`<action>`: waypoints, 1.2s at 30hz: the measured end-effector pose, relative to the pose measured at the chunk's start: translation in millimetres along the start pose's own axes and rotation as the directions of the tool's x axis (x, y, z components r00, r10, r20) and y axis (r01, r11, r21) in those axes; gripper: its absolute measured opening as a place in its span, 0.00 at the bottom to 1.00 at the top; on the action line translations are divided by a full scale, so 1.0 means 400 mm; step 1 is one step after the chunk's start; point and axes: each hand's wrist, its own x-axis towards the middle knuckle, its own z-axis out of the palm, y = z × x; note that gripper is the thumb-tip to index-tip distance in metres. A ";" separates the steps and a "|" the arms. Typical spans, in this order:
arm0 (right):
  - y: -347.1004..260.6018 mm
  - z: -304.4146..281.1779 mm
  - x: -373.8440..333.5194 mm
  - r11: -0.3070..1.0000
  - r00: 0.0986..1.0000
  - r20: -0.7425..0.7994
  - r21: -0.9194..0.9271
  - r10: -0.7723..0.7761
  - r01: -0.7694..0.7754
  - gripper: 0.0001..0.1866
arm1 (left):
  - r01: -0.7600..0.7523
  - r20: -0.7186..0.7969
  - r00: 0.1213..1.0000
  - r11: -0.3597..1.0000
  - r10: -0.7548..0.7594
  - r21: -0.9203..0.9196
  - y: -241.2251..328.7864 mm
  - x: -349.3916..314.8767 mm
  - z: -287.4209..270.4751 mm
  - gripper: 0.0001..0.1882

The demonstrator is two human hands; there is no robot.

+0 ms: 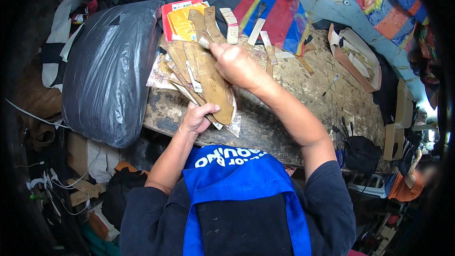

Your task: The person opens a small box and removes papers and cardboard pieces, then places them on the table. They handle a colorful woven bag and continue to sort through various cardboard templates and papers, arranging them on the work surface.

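Brown, curved flat templates (208,73), like stiff cardboard patterns, lie fanned in a stack on the near left of the worn table. My left hand (196,118) is closed on the near end of the stack, its thumb pressing on the top piece. Over the stack, my right hand (237,64) is closed, with its fingertips at a small white piece (204,42); what they pinch is mostly hidden. Beyond lie a red-and-yellow packet (182,18) and narrow pale strips (230,24). Clear plastic (233,125) shows under the stack.
A bulging black plastic bag (111,73) stands left of the table (303,99). Striped woven sacking (275,16) lies at the back. On the right are a pen (330,85), an open carton of scraps (355,59) and a black pouch (362,153). Another person (408,185) sits far right.
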 end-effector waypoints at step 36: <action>0.108 -0.191 -0.709 0.337 0.210 -0.581 0.119 0.787 -0.934 0.36 | 0.047 0.152 0.988 0.973 -0.012 -0.227 0.001 -0.077 0.040 0.34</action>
